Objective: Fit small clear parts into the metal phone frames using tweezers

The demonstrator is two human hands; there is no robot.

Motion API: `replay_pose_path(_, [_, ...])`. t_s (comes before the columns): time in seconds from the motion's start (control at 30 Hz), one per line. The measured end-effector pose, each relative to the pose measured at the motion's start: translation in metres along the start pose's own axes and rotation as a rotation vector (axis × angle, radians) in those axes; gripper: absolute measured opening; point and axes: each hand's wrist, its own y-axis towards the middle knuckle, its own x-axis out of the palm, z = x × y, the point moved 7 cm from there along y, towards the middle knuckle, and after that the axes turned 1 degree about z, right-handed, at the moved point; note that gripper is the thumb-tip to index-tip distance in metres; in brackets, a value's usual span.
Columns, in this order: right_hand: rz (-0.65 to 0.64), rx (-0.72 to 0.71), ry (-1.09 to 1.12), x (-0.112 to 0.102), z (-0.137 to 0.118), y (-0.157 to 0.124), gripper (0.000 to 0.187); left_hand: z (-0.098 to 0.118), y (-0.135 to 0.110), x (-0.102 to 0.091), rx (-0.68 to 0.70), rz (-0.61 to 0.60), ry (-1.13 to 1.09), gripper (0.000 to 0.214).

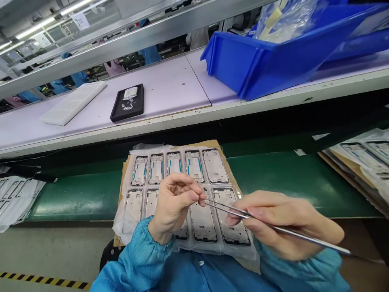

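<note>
My right hand [282, 229] grips long metal tweezers [243, 213] whose tips reach left to the fingertips of my left hand [174, 205]. My left hand is closed in a pinch at those tips; what it pinches is too small to make out. Both hands hover over a clear tray of phone frames [182, 190] lying on cardboard on my lap. The back row's frames carry blue strips; the front row's frames look bare. Both sleeves are blue.
A green conveyor belt [288, 178] runs behind the tray. On the shelf above sit a small black tray of tiny parts [127, 103], a white flat tray [73, 103] and a blue bin [273, 52]. More trays of frames [361, 156] lie at the right and another stack of trays [15, 194] at the left.
</note>
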Motion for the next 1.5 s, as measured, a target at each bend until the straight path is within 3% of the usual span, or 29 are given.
replay_pose_path(0.17, [-0.054,-0.038,-0.250,0.007,-0.008,-0.007,0.025,-0.006,-0.003,0.000,0.009,-0.009,-0.006,0.012])
replay_pose_path(0.4, [-0.039,-0.049,-0.348,0.006,-0.007,-0.017,0.024,-0.011,-0.007,-0.005,-0.033,0.037,-0.072,0.017])
replay_pose_path(0.63, [-0.022,0.041,-0.282,0.003,0.007,-0.023,0.031,-0.015,-0.008,-0.014,-0.057,0.134,0.003,0.025])
replay_pose_path(0.83, [-0.028,0.028,-0.233,0.002,0.007,-0.019,0.042,-0.010,-0.003,-0.013,0.071,0.169,0.114,0.026])
replay_pose_path(1.07, [0.110,0.000,-0.205,0.003,0.015,-0.020,0.038,-0.006,0.002,-0.011,0.146,0.137,0.152,0.021])
replay_pose_path(1.27, [0.130,0.106,-0.034,0.004,0.023,-0.018,0.026,-0.008,0.003,-0.015,0.133,0.141,0.215,0.020])
replay_pose_path(1.3, [0.131,0.115,0.004,0.003,0.026,-0.017,0.028,-0.011,0.004,-0.018,0.107,0.127,0.231,0.023])
replay_pose_path(1.37, [0.144,0.111,0.046,-0.005,0.038,-0.016,0.031,-0.019,0.012,-0.034,0.041,0.102,0.299,0.053])
replay_pose_path(1.43, [0.189,0.139,0.010,-0.018,0.067,-0.010,0.025,-0.028,0.028,-0.062,0.013,0.108,0.460,0.075])
replay_pose_path(1.5, [0.227,0.263,-0.066,-0.031,0.118,-0.002,0.011,-0.036,0.054,-0.098,0.049,0.160,0.745,0.063])
